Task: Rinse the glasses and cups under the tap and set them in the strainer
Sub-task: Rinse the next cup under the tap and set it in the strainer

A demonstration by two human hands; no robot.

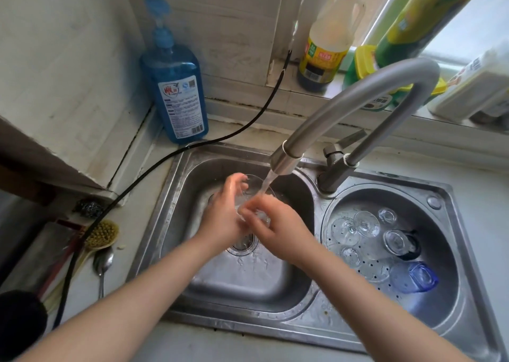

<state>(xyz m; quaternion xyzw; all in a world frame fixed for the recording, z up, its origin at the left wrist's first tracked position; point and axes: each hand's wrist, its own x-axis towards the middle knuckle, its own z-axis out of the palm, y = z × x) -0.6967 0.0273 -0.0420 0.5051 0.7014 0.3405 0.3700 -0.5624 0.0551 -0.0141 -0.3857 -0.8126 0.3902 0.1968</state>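
The sink [300, 317] fills the frame; at three o'clock its strainer [440, 301] holds upturned glasses; centred, the left hand [223, 213] and right hand [278, 224] both grasp a clear glass [254, 188] under the tap [286, 159], whose stream hits it

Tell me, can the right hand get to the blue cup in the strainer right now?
Probably not yet. The right hand is busy holding a clear glass under the tap with the left hand. Nothing blocks the way to the blue cup, so once free it likely could.
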